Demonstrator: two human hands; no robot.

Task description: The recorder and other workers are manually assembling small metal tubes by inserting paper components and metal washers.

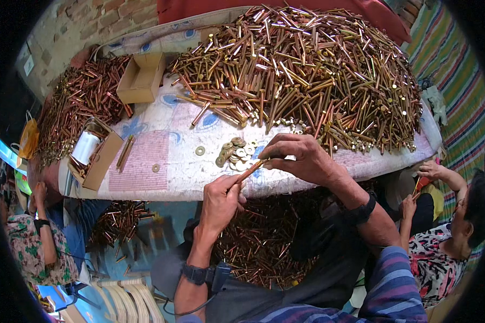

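Observation:
Above the table's front edge, my left hand (219,203) is closed around the lower end of a slim copper-coloured metal rod (250,171). My right hand (307,159) pinches its upper end between thumb and fingertips. The rod slants up to the right between the hands. Whether a small part sits on its tip is hidden by my right fingers. Just beyond the rod lies a small heap of round metal washers (236,152), with a single washer (200,151) to its left. Behind my right hand rises a large pile of brass- and copper-coloured rods (307,70).
A second pile of rods (86,97) lies far left, beside an open cardboard box (140,81). Another box (103,161) holds a white cylinder (85,148). More rods (264,237) lie below the table. One person (37,247) sits left, another (436,253) right, holding a red-handled tool.

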